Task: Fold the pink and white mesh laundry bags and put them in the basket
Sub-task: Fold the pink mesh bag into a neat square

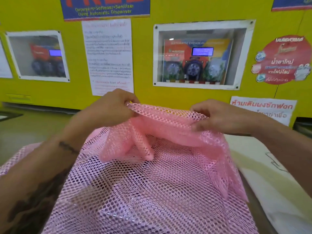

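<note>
Both hands pinch the far edge of the pink mesh bag: the left hand clamps one corner, the right hand grips the hem further right. The bag sags toward the near side. Slippery netting could slide free or fold crooked if one side drops. No basket is in sight.

Bright yellow wall ahead, evenly lit. Two white-framed windows set into it, showing dispenser pumps behind glass. Between them a printed notice; blue banner above; round red sticker, perhaps a detergent advert, at right.
</note>
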Action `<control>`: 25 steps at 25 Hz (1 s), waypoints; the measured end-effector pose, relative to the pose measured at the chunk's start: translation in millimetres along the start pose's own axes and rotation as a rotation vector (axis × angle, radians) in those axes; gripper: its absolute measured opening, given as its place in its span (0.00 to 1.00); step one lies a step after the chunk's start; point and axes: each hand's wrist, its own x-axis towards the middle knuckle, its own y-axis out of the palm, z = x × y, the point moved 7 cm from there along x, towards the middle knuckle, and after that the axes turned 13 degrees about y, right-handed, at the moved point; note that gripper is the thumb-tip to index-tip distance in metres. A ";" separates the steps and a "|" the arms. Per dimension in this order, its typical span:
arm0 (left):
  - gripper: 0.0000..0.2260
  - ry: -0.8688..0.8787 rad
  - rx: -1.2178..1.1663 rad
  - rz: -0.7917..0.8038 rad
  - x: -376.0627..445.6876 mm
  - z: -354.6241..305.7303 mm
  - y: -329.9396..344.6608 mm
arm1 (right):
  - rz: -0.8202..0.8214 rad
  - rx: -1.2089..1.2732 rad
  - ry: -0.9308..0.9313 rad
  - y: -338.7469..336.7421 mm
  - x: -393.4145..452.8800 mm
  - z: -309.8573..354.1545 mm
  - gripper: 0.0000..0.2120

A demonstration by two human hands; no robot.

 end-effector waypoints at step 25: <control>0.20 -0.263 0.232 0.248 -31.8 15.9 -26.4 | -0.532 -0.152 0.083 -15.7 60.1 -9.2 0.02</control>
